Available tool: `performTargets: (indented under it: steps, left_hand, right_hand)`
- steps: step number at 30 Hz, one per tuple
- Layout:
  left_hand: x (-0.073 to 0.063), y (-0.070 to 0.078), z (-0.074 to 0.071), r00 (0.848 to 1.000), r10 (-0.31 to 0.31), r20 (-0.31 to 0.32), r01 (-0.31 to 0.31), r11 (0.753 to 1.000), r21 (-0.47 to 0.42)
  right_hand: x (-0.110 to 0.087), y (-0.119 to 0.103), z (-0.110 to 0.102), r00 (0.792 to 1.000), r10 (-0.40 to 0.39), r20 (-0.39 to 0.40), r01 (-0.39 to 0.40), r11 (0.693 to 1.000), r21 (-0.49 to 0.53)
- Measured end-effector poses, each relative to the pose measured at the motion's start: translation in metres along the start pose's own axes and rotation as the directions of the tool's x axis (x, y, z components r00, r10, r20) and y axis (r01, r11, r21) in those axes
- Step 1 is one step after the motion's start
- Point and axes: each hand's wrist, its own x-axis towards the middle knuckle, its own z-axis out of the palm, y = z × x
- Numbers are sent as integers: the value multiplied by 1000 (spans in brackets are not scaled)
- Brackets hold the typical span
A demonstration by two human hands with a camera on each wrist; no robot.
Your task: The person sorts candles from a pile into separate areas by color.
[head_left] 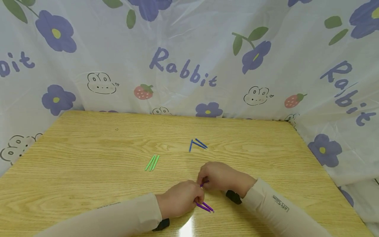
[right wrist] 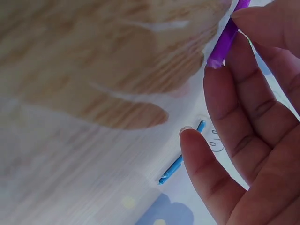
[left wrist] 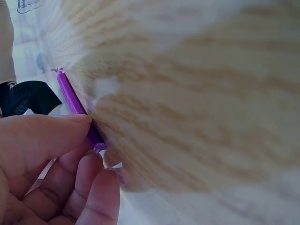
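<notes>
My left hand (head_left: 182,199) pinches a short purple stick (left wrist: 72,96) with crinkled ends between thumb and fingers, low over the wooden table. Two purple sticks (head_left: 204,207) stick out below its fingertips in the head view. Just up and to the right, my right hand (head_left: 219,176) pinches another purple stick (right wrist: 225,44) between thumb and fingers, its little finger held apart. Most of that stick is hidden by the hand in the head view. The fingertips of both hands are close together.
Three green sticks (head_left: 152,163) lie side by side left of the hands. Three blue sticks (head_left: 199,144) lie farther back, two nearly parallel and one angled. A white curtain (head_left: 183,39) with flowers and rabbits hangs behind the wooden table (head_left: 88,141).
</notes>
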Motion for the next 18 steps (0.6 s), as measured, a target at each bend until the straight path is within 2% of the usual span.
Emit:
performTargets:
  steps: [5, 13, 18]
  left_hand:
    - [1, 0, 0, 1000, 3, -3, -3, 1000, 3]
    - [0, 1, 1, 1000, 5, -11, -5, 1000, -6]
    - [0, 2, 1, 1000, 11, -28, -11, 1000, 2]
  right_hand:
    - [-1, 2, 2, 1000, 2, -2, -2, 1000, 2]
    - [-2, -2, 0, 999, 46, 11, -47, 999, 16]
    - [-4, -1, -1, 997, 75, -7, -74, 994, 75]
